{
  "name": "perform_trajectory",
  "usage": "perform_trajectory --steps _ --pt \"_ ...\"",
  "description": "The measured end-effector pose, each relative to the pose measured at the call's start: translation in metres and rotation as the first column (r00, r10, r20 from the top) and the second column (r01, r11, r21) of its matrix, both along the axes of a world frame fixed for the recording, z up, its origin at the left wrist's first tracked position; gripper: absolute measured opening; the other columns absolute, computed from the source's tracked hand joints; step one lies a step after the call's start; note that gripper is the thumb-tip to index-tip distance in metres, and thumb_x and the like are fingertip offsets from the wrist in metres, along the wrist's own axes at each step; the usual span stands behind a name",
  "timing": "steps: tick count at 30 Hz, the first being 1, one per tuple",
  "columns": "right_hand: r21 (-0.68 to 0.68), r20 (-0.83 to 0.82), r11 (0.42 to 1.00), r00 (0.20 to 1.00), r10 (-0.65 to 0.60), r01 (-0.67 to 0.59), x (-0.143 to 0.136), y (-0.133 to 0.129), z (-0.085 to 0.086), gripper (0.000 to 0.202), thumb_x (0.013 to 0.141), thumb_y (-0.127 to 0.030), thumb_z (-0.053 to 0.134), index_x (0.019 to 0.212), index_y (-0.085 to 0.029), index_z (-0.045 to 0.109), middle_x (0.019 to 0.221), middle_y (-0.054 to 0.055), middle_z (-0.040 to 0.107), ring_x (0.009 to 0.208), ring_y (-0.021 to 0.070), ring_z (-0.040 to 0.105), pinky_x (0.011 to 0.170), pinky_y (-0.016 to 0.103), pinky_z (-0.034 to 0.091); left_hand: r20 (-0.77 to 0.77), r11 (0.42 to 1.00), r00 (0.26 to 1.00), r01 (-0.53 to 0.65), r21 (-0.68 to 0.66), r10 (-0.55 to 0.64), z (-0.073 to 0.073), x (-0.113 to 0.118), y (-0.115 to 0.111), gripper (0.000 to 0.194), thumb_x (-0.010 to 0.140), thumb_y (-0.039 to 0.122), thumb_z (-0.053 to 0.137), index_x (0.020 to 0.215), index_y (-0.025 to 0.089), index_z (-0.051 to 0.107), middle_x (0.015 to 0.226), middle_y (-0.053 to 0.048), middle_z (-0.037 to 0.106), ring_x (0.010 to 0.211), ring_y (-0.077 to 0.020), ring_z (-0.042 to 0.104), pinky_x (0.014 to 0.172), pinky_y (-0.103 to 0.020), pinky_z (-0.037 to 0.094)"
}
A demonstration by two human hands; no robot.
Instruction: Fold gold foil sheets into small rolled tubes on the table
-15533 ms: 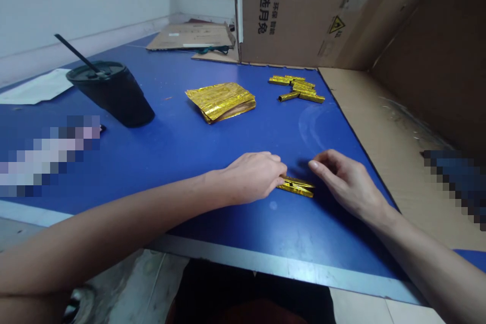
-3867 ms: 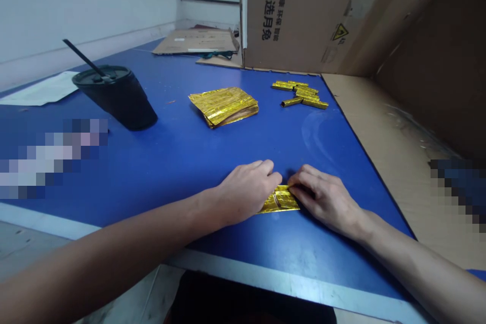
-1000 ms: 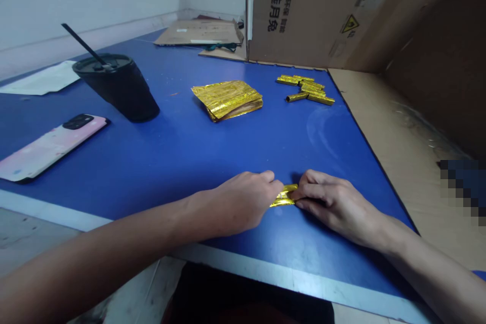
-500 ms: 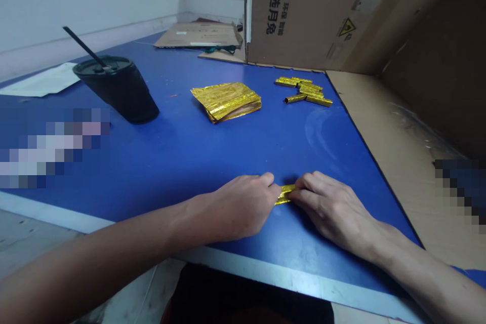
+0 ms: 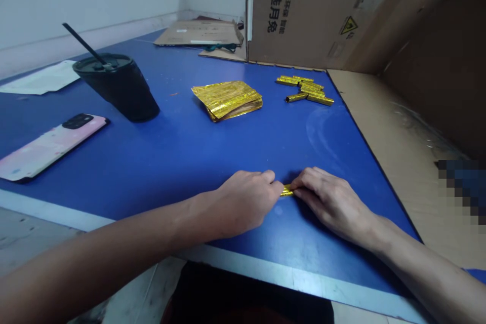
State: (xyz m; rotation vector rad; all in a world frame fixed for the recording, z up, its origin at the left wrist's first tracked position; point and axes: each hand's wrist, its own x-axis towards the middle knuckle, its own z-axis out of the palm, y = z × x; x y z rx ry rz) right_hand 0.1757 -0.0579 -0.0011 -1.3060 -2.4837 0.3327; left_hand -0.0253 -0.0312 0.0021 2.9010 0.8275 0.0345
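Note:
Between my two hands, low over the blue table near its front edge, is a narrow strip of gold foil paper, rolled or folded small. My left hand is closed on its left end, and my right hand pinches its right end; the fingers hide both ends. Farther back lies a stack of flat gold foil paper sheets. To the right of the stack, several rolled gold foil paper tubes lie in a loose pile.
On the left a dark tumbler with a straw stands behind a pink and white phone. A white sheet lies by the wall. Cardboard pieces and a large cardboard box line the back; more cardboard borders the right.
The gold strip between my fingers has become narrower. Both hands have shifted very slightly, with the right one a little farther from me.

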Motion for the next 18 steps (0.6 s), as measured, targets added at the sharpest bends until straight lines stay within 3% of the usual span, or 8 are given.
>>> perform_trajectory --steps 12,18 --pt "-0.101 -0.033 0.995 0.999 -0.023 0.019 0.0001 0.0023 0.0075 0.010 0.084 -0.022 0.047 0.077 -0.020 0.055 0.076 0.003 0.056 0.072 0.0160 0.051 0.066 0.031 0.043 0.016 0.999 1.000 -0.013 0.042 0.013 -0.0006 0.0008 -0.0005 0.015 0.077 0.010 0.042 0.087 0.017 0.050 0.075 -0.003 0.053 0.062 -0.0160 0.054 0.051 -0.025 0.036" --pt "-0.060 0.036 0.998 0.999 0.023 -0.021 0.0012 -0.0011 0.0055 0.012 0.084 -0.023 0.046 0.083 -0.020 0.058 0.078 0.004 0.054 0.074 0.0164 0.051 0.065 0.030 0.043 0.045 0.993 0.995 -0.081 -0.085 0.085 -0.0001 0.0015 0.0017 0.011 0.082 0.017 0.040 0.079 0.017 0.051 0.074 -0.002 0.058 0.060 -0.0146 0.055 0.049 -0.024 0.033"
